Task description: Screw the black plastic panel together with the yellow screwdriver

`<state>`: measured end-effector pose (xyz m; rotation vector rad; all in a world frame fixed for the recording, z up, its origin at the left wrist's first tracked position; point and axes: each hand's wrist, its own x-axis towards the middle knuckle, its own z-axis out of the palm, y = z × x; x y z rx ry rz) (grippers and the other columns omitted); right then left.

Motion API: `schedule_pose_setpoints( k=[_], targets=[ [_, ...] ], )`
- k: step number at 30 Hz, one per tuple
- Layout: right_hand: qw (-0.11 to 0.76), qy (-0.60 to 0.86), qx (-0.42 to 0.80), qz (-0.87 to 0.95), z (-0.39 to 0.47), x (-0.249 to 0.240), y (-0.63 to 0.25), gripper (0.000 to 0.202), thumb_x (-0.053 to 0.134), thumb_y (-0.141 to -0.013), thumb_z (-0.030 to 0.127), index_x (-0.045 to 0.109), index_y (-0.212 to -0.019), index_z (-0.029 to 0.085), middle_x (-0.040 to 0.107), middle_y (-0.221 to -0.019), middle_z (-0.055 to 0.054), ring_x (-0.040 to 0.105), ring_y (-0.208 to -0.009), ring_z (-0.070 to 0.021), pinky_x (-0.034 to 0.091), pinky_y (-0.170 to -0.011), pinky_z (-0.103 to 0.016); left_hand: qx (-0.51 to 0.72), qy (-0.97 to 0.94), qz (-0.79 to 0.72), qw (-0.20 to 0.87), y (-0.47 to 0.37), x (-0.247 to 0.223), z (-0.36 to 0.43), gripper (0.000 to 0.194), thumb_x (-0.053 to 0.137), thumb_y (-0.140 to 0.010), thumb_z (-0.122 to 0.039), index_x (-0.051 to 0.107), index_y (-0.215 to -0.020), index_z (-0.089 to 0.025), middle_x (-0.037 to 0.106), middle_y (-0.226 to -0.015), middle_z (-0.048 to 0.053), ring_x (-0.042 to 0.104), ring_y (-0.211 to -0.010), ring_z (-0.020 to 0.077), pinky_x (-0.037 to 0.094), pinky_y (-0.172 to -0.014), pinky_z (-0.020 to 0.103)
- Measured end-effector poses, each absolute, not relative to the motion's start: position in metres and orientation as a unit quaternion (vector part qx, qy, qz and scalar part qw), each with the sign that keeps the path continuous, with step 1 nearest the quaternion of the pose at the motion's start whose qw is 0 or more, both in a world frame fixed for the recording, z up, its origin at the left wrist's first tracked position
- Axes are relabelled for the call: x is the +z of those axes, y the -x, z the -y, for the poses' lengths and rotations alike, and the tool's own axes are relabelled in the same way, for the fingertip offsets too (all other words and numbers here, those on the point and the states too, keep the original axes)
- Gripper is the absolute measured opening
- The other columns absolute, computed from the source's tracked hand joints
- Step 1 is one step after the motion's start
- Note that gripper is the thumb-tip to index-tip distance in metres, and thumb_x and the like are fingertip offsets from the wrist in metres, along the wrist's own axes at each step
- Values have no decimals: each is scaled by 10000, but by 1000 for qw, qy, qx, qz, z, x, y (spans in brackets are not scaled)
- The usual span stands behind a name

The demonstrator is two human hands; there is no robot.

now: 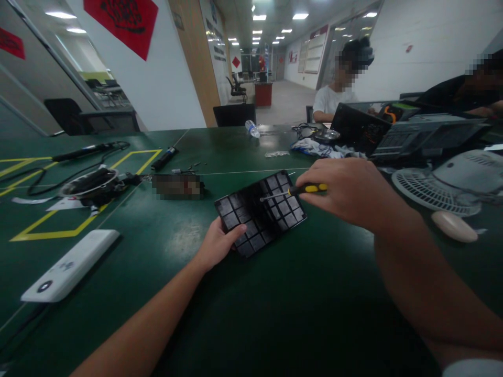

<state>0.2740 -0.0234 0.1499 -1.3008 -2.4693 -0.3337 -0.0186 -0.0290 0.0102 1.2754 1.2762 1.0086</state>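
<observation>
A flat black panel (251,220) with a grid of raised ribs is tilted above the green table. My left hand (220,241) grips its lower left edge, the thumb lying on the ribbed face. A screwdriver (316,187) with a yellow and black handle is held in my right hand (341,193), fingers closed around it. Its metal shaft points left across the panel, and the tip is over the panel's middle. Whether the tip touches the surface cannot be made out.
On the green table (188,293) lie a white power strip (70,267), a black device with cables (92,183), a black tool (165,158), a bottle (252,129), a white fan (451,178) and a beige oval object (455,226). Two people sit across at the right.
</observation>
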Motion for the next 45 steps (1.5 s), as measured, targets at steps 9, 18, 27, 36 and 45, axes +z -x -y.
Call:
schedule_pose_setpoints(
  k=[9,18,27,36,45],
  targets=[
    [18,574,-74,815,25,151,-266,463,378,-1066,429,756,-908,212,746,-845,-100,657,-748,-250,280,-608,-348,424,-533,-537,498,21,7,27,493,823,-757,-441,609,-1121,-186,723,-892,21,650,-650,170,516,-547,281],
    [97,522,-12,848,23,158,-293,260,644,-856,353,681,-1084,233,694,-773,-22,602,-678,-207,319,-617,-323,427,-525,-543,497,20,8,28,500,840,-748,-453,624,-1107,-181,720,-863,17,640,-619,172,495,-527,282],
    [171,481,-61,858,22,163,-293,210,650,-880,334,798,-1000,246,797,-997,-74,721,-885,-298,493,-805,-428,429,-538,-527,499,22,4,26,529,828,-781,-439,636,-1197,-176,782,-1086,93,750,-896,263,600,-684,345],
    [182,465,-72,864,25,159,-285,213,660,-909,350,811,-1025,254,804,-974,-69,731,-865,-297,529,-783,-433,431,-539,-519,505,22,1,25,528,828,-789,-431,646,-1218,-182,791,-1158,114,771,-991,295,643,-794,409],
    [184,462,-71,865,23,156,-279,215,668,-902,353,822,-1021,260,814,-1008,-75,753,-927,-324,550,-855,-471,431,-542,-509,512,21,2,26,484,820,-791,-414,660,-1184,-182,797,-1132,106,770,-1010,295,642,-842,432]
  ],
)
